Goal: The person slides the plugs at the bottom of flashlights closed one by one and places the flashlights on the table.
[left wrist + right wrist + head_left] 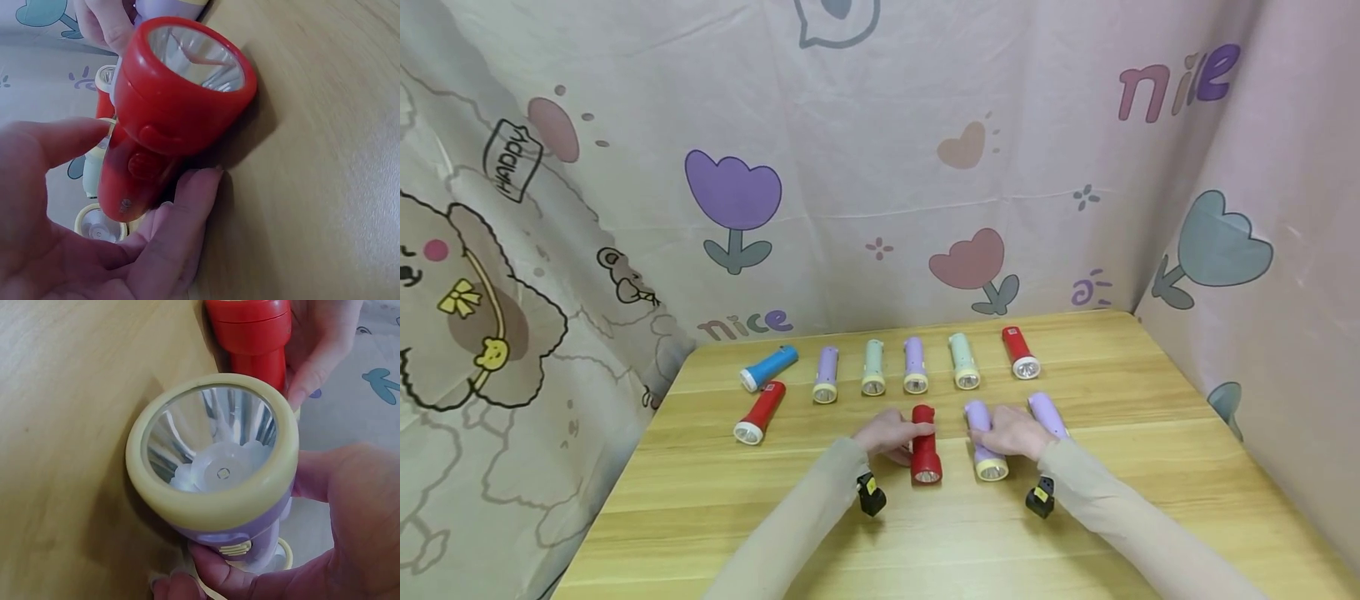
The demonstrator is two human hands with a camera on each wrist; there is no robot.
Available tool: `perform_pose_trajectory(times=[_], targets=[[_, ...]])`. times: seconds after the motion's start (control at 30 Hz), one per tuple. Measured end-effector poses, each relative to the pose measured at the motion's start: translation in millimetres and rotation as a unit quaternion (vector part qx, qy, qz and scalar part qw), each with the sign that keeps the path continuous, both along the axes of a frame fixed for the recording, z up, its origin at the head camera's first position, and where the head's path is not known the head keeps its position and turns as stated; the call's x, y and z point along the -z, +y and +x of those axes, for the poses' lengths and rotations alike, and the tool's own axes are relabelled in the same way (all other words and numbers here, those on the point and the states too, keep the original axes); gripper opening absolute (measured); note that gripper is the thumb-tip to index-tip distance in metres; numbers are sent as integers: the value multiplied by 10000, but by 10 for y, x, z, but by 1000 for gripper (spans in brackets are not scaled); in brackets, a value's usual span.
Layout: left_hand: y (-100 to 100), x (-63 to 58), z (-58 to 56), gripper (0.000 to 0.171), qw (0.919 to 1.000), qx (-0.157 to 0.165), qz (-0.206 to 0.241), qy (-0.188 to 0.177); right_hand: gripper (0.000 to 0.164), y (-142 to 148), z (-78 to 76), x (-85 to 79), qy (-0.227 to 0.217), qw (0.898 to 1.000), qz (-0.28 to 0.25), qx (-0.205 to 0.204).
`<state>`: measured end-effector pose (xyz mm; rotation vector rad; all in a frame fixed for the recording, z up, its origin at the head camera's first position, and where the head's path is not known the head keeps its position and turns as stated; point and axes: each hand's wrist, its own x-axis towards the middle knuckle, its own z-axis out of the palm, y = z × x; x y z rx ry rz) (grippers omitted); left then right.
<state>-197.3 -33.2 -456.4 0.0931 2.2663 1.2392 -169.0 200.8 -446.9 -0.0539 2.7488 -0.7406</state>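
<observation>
A red flashlight (pixel 926 450) lies on the table with its lens toward me, and my left hand (pixel 889 434) has it between thumb and fingers. In the left wrist view, the thumb is at one side of the red flashlight (pixel 150 125) and the curled fingers are at the other. To its right, my right hand (pixel 1011 432) grips a purple flashlight (pixel 981 433) with a cream rim. The right wrist view shows thumb and fingers on either side of that purple flashlight (pixel 219 515), just below its wide head. Another purple flashlight (pixel 1047 414) lies partly hidden behind the right hand.
Along the back of the wooden table (pixel 700 533) lie several flashlights, among them a blue one (pixel 771 365), a mint green one (pixel 873 362) and a red one (pixel 1018 348). Another red flashlight (pixel 762 412) is at the left. A patterned curtain (pixel 850 250) hangs behind.
</observation>
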Motion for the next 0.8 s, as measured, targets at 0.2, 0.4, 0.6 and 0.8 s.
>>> perform_pose_trajectory(times=[0.2,0.4,0.6,0.8], targets=[[23,-24,26,45,9996,28,-254,87,33,15,-4,-6,-10,10000,91,-19],[26,-37,23,43,9994,63,-338,88,34,9,-25,-10,-32,9999,155,-61],[11,-30,16,40,9993,144,-313,117,32,11,-30,-13,-54,9999,117,-89],[5,-13,12,39,9994,175,-298,101,31,25,-30,-8,-44,9999,77,-98]])
